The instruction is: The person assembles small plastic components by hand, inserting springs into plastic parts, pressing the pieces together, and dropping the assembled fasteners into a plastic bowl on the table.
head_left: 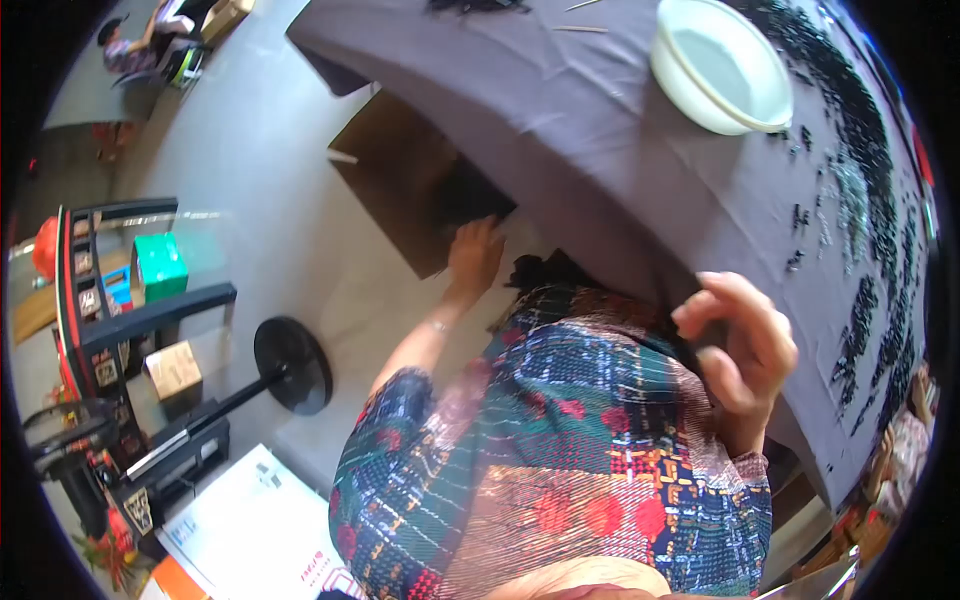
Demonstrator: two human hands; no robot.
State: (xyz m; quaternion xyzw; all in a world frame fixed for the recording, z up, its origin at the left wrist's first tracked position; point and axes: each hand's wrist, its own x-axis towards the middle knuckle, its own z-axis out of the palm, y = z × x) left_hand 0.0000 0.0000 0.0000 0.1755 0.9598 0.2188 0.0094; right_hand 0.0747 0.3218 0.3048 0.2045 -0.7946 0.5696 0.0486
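My left hand [476, 262] reaches down beside the table, at the edge of an open cardboard box [390, 170] on the floor. Its fingertips are partly lost against the dark inside of the box, so what they hold, if anything, is hidden. Above the near edge of the table, my right hand [740, 345] is raised with its fingers curved and apart, and nothing shows between them. The table wears a grey cloth [600, 130]. On it stands a pale round basin [720, 65], and many small black pieces [865, 130] lie spread along the far side.
Clear, shiny small pieces [850, 205] lie among the black ones. Two thin sticks [580, 29] rest near the table's top edge. A black round base [292, 365] with a pole stands left on the floor, near a white printed box [260, 525]. Another person [125, 52] sits at top left.
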